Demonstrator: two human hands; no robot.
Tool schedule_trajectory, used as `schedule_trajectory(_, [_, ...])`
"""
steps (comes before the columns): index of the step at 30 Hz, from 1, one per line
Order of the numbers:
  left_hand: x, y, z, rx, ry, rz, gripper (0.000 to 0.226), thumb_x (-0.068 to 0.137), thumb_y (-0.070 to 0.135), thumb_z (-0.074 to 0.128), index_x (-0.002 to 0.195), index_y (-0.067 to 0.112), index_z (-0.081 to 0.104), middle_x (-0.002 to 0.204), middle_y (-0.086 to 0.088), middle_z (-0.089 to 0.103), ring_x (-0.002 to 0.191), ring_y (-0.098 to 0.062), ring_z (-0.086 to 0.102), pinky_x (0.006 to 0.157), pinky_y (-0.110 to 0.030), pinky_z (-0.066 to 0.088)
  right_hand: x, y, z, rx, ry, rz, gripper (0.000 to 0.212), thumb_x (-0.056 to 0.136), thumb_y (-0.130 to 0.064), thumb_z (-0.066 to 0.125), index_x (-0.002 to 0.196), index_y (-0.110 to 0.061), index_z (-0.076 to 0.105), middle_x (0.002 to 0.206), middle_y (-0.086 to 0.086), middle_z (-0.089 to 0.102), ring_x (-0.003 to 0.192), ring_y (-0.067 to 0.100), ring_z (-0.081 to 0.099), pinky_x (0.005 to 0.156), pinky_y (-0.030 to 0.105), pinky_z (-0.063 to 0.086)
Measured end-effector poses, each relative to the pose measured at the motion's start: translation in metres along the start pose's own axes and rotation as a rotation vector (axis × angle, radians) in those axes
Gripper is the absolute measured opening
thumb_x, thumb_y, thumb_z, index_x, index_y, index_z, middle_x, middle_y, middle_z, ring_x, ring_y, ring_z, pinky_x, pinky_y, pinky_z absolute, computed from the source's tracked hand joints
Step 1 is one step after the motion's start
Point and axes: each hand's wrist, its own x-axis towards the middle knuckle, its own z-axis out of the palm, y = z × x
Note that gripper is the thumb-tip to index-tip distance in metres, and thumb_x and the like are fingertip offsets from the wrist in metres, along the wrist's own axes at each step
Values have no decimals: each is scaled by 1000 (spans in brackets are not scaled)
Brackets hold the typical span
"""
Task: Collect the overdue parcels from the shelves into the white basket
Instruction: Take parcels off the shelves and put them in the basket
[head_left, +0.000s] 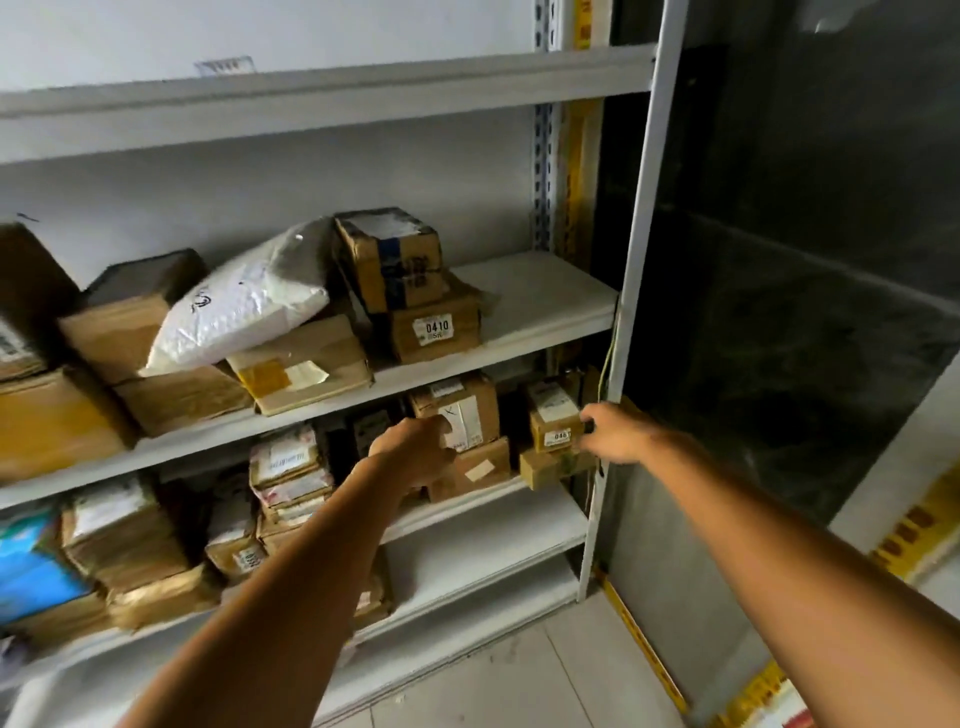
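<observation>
Cardboard parcels fill a white metal shelf unit (519, 338). On the lower shelf, my left hand (415, 452) is curled against the lower left corner of a brown box with a white label (467, 405). Its fingers are hidden, so a grip cannot be confirmed. My right hand (615, 434) pinches the right end of a small box with a number sticker (550, 423), which sits on another small box (550, 467). The white basket is not in view.
The shelf above holds a box stickered 0410 (436, 330), a white padded mailer (244, 312) and several brown boxes. Stacked parcels (291, 473) crowd the lower left. A white upright (644, 208) bounds the shelves on the right, beside a dark panel (805, 260). Below is tiled floor (519, 675).
</observation>
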Motion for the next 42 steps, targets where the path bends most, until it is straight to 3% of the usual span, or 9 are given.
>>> schedule_trajectory(6, [8, -10, -17, -57, 84, -69, 41, 97, 33, 56, 138, 30, 52, 122, -7, 65, 99, -24, 63, 81, -34, 55, 33, -28, -11, -52, 10, -52, 54, 93, -36, 61, 142, -20, 47, 143, 7, 50, 126, 26, 52, 98, 33, 42])
schedule_trajectory(10, [6, -9, -30, -118, 134, -106, 39, 98, 28, 57, 137, 31, 55, 130, -3, 63, 104, -23, 63, 82, -31, 53, 54, -42, -24, -37, -13, -152, 57, 92, -39, 64, 141, -16, 47, 140, 10, 51, 125, 27, 51, 100, 36, 43])
schedule_trajectory(13, [1, -4, -46, -78, 168, -180, 38, 100, 30, 54, 137, 27, 54, 131, -8, 61, 111, -26, 60, 80, -31, 46, 66, -54, -38, -52, -31, -243, 50, 93, -38, 63, 136, -16, 52, 130, 10, 57, 113, 26, 55, 92, 34, 45])
schedule_trajectory(17, [-8, 1, -63, -111, 224, -308, 41, 98, 30, 57, 138, 25, 53, 129, -11, 60, 111, -27, 61, 84, -33, 50, 75, -69, -58, -119, -16, -357, 43, 92, -40, 64, 128, -18, 56, 124, 7, 60, 109, 26, 57, 88, 36, 47])
schedule_trajectory(21, [-9, 14, -84, -177, 320, -345, 36, 95, 34, 59, 130, 27, 58, 121, -5, 65, 96, -20, 62, 83, -34, 56, 86, -83, -88, -126, 13, -464, 51, 91, -40, 64, 136, -20, 52, 134, 8, 56, 117, 27, 55, 90, 34, 44])
schedule_trajectory(24, [-12, 22, -104, -288, 431, -400, 33, 95, 31, 59, 127, 25, 60, 117, -6, 65, 96, -22, 64, 86, -37, 56, 91, -95, -111, -47, 35, -539, 51, 91, -41, 65, 135, -19, 53, 133, 7, 58, 116, 25, 56, 87, 32, 43])
schedule_trajectory(27, [-13, 23, -120, -331, 572, -431, 35, 96, 27, 60, 131, 24, 58, 115, -7, 66, 82, -17, 61, 75, -31, 53, 97, -107, -125, 54, 77, -577, 50, 92, -39, 63, 137, -22, 50, 136, 6, 57, 119, 24, 55, 90, 34, 44])
schedule_trajectory(33, [-4, 19, -145, -368, 725, -402, 38, 97, 23, 58, 134, 18, 54, 119, -11, 64, 87, -16, 53, 73, -27, 46, 100, -134, -138, 150, 130, -628, 52, 94, -36, 63, 140, -17, 47, 135, 9, 57, 117, 25, 57, 95, 36, 47])
schedule_trajectory(42, [23, 3, -157, -413, 785, -338, 62, 89, 21, 65, 147, 20, 42, 138, -9, 51, 122, -22, 49, 85, -26, 38, 110, -172, -136, 262, 167, -675, 56, 93, -31, 64, 143, -15, 44, 137, 12, 54, 118, 25, 55, 86, 29, 45])
